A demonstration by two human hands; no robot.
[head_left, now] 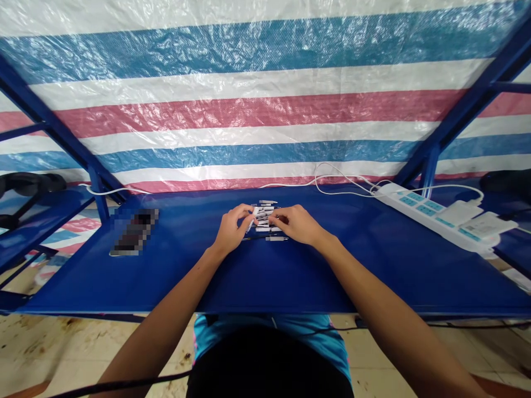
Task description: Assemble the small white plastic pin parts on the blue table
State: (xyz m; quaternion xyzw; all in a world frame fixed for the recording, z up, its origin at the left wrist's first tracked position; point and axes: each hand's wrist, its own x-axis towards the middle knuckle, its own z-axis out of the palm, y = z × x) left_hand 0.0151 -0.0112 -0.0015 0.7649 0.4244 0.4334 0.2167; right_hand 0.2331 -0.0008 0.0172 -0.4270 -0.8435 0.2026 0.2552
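Note:
A small heap of white and grey pens (264, 214) lies in the middle of the blue table, between my two hands. My left hand (232, 229) is closed at its left side, thumb and fingers pinching a pen with a white part (251, 222). From the right, my right hand (302, 224) reaches over the heap with thumb and forefinger bent together at the pens; what they grip is hidden. Nearest to me, one loose pen (276, 239) lies apart, with a thin dark pen (254, 238) to its left.
A blurred-out phone-like object (135, 232) rests on the left of the blue table (174, 282). At the right stands a white power strip (435, 215) with plugged-in adapters. A white cable (332, 190) runs along the back, before a striped sheet (265, 110). Blue metal posts frame both sides.

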